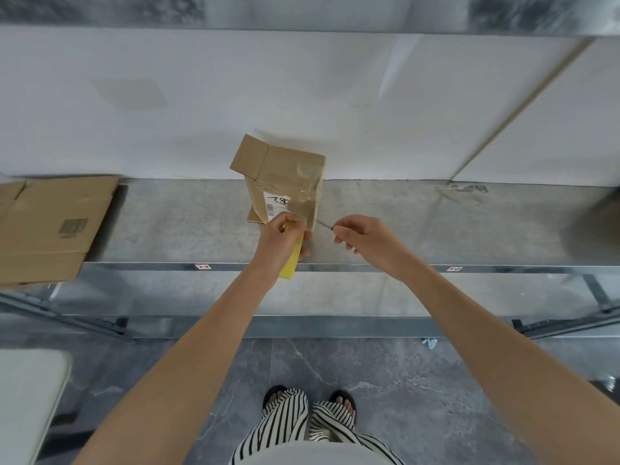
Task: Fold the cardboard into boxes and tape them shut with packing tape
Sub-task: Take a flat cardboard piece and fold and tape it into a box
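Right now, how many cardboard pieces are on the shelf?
2: a small box standing midway along the shelf, and flattened cardboard at its left end, possibly several stacked sheets.

- Box (268, 176): brown, upright on the shelf (436, 226), one top flap raised, white label on near face.
- Tape (306, 193): clear, stuck over the near right corner, one strand stretching rightward.
- Flat cardboard (50, 226): lying far left.
- Yellow cutter (291, 263): tilted, just before the box.

Head-worn wide-angle view, facing forward and down (edges bowed), near a metal shelf (167, 226)
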Action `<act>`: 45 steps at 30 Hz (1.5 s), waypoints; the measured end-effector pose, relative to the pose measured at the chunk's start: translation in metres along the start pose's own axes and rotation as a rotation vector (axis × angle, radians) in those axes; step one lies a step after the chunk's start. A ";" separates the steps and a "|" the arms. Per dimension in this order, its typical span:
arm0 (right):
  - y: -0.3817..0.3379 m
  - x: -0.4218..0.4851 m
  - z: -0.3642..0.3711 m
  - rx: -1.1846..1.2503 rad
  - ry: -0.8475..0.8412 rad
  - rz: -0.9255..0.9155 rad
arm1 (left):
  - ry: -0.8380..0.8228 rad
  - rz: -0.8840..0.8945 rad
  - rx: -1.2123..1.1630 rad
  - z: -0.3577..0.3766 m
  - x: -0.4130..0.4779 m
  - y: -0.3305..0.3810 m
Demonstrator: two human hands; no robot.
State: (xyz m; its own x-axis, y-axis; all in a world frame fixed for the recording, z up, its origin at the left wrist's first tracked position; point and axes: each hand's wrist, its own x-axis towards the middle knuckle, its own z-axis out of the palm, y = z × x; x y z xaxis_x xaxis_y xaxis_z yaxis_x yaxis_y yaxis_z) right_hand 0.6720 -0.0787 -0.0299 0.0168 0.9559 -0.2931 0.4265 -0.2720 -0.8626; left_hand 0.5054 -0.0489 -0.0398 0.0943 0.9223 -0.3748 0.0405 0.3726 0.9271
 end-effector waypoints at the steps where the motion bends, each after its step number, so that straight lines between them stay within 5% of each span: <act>1: -0.001 0.001 0.001 -0.001 0.008 0.000 | 0.000 0.003 -0.004 0.000 0.000 0.000; 23: -0.011 0.013 0.004 0.102 0.021 -0.018 | -0.047 0.006 0.023 0.000 -0.002 -0.001; 32: 0.023 0.028 -0.012 -0.072 0.048 0.067 | -0.039 -0.013 0.051 -0.001 -0.001 0.002; 41: 0.048 0.048 -0.010 -0.696 0.145 0.023 | -0.035 -0.001 0.214 -0.001 -0.002 0.008; 45: -0.015 0.059 -0.015 -0.351 0.358 -0.229 | -0.008 -0.049 0.293 0.003 -0.004 0.014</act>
State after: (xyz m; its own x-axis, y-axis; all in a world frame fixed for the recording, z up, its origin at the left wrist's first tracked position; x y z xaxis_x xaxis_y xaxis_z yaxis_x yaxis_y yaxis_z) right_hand 0.6799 -0.0168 -0.0286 0.1687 0.9808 0.0977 0.7304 -0.0578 -0.6806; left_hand 0.5088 -0.0476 -0.0256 0.0923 0.9026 -0.4205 0.3302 0.3706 0.8681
